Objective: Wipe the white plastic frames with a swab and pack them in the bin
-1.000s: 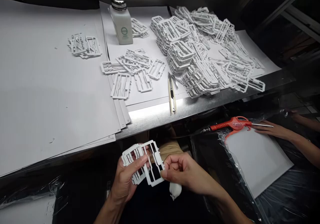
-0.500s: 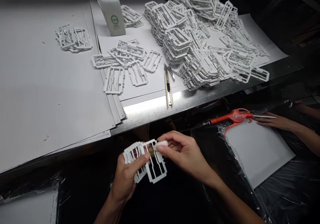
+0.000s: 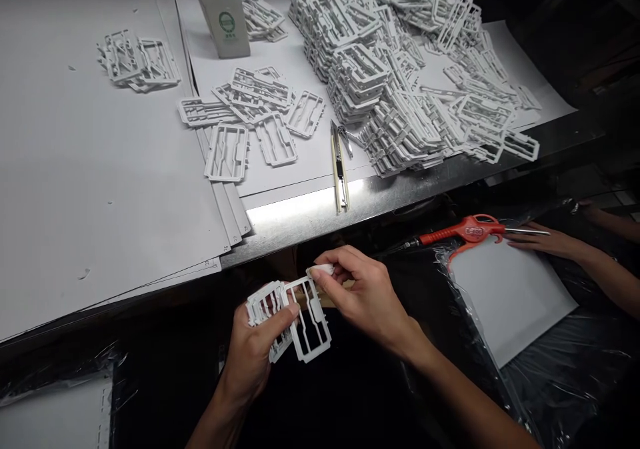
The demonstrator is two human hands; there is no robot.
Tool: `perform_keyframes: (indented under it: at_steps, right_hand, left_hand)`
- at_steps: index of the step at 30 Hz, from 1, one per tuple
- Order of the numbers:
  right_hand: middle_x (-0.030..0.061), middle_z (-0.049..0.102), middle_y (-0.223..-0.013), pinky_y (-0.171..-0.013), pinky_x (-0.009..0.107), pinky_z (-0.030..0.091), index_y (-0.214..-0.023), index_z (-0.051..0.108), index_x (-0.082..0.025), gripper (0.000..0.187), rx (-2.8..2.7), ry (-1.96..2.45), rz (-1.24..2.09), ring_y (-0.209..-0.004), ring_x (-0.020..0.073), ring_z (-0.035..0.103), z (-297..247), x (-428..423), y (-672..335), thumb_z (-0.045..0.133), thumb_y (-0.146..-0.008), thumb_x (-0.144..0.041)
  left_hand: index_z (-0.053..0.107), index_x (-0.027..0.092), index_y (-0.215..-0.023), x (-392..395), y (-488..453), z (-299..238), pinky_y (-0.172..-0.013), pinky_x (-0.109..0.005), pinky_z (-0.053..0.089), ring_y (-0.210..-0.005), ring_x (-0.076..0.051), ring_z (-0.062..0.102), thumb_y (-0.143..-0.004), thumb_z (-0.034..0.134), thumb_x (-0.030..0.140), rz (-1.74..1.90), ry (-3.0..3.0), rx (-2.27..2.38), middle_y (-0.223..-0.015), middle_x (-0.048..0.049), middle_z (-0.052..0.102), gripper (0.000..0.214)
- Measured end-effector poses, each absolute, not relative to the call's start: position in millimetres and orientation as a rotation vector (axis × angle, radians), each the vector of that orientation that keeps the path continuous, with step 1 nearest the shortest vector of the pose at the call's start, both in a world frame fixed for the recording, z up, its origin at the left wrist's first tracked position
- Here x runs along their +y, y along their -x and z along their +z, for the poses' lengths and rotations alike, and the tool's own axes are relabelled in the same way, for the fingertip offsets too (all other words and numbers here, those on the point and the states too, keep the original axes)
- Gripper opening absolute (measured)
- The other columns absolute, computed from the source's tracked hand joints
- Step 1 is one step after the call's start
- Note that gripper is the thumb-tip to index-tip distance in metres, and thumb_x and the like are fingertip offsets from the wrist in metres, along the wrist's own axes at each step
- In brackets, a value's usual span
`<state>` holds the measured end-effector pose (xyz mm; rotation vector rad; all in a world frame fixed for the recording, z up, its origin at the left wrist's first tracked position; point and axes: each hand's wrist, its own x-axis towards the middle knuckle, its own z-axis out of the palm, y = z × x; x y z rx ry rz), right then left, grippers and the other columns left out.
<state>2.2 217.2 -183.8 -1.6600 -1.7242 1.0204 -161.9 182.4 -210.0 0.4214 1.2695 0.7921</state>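
Observation:
My left hand (image 3: pixel 257 342) is closed round several white plastic frames (image 3: pixel 267 309), its thumb pressing on them. The front frame (image 3: pixel 314 332) is fanned out to the right, with narrow bars across its openings. At that frame's upper edge, my right hand (image 3: pixel 363 289) pinches a small white, soft-looking wad (image 3: pixel 323 270) between thumb and fingers. The wad touches or nearly touches the frame's top corner; its exact kind is unclear. Some of my right fingers are hidden behind it.
Large heaps of white frames (image 3: pixel 357 72) cover the back table, with smaller groups (image 3: pixel 227 152) at left. A box-cutter knife (image 3: pixel 340 169) lies near the metal edge (image 3: pixel 295 219). A white bottle (image 3: pixel 225 22) stands behind. Right: a red air gun (image 3: pixel 467 230) and another person's hand (image 3: pixel 545 241).
My right hand has moved slightly up with the white wad, from the frame's upper side bar to its top corner. My left hand keeps its hold. The view has shifted slightly.

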Motion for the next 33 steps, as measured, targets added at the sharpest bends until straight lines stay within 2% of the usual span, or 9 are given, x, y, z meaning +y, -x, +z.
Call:
perform_keyframes:
  at_steps: [11,15,22,28,33]
  right_hand:
    - [0.0015,0.061,-0.085,-0.062,0.022,0.044,-0.093,0.063,-0.020,0.011,-1.916,1.516,1.341,-0.067,0.0103,0.054,-174.1,194.1,-23.8,0.054,-0.086,-0.022]
    - [0.0010,0.060,-0.079,-0.060,0.022,0.043,-0.088,0.062,-0.018,0.009,-1.832,1.569,1.299,-0.066,0.0104,0.053,-171.9,188.4,-31.1,0.055,-0.086,-0.022]
    - [0.0020,0.061,-0.089,-0.067,0.023,0.045,-0.095,0.061,-0.020,0.012,-1.872,1.534,1.323,-0.074,0.0116,0.056,-175.1,190.7,-23.8,0.052,-0.088,-0.023]
    - [-0.0003,0.059,-0.079,-0.064,0.022,0.043,-0.087,0.061,-0.018,0.006,-1.960,1.527,1.431,-0.069,0.0107,0.055,-166.5,183.6,-32.3,0.056,-0.085,-0.021]
    - [0.0034,0.059,-0.089,-0.072,0.023,0.045,-0.095,0.060,-0.018,0.012,-1.896,1.452,1.379,-0.077,0.0127,0.057,-175.4,173.9,-6.6,0.052,-0.088,-0.024]
  left_hand:
    - [0.068,0.014,-0.090,187.9,162.4,-212.6,-0.061,-0.025,0.050,-0.064,-0.015,0.060,-0.064,0.077,0.021,0.895,-0.254,1.305,-0.070,-0.0027,0.065,0.028]
    - [0.069,0.014,-0.089,189.3,160.5,-213.4,-0.058,-0.025,0.050,-0.062,-0.016,0.060,-0.063,0.077,0.022,0.868,-0.266,1.311,-0.070,-0.0030,0.065,0.029]
    - [0.069,0.014,-0.088,189.5,159.0,-211.7,-0.058,-0.025,0.051,-0.065,-0.017,0.062,-0.061,0.078,0.022,0.878,-0.260,1.315,-0.074,-0.0035,0.066,0.030]
    - [0.068,0.014,-0.093,193.9,159.8,-213.8,-0.057,-0.025,0.052,-0.062,-0.015,0.061,-0.061,0.078,0.020,0.920,-0.208,1.359,-0.073,-0.0020,0.066,0.034]
    - [0.068,0.013,-0.087,193.0,155.3,-217.0,-0.060,-0.026,0.052,-0.065,-0.016,0.061,-0.064,0.076,0.020,0.965,-0.279,1.345,-0.074,-0.0033,0.066,0.025]
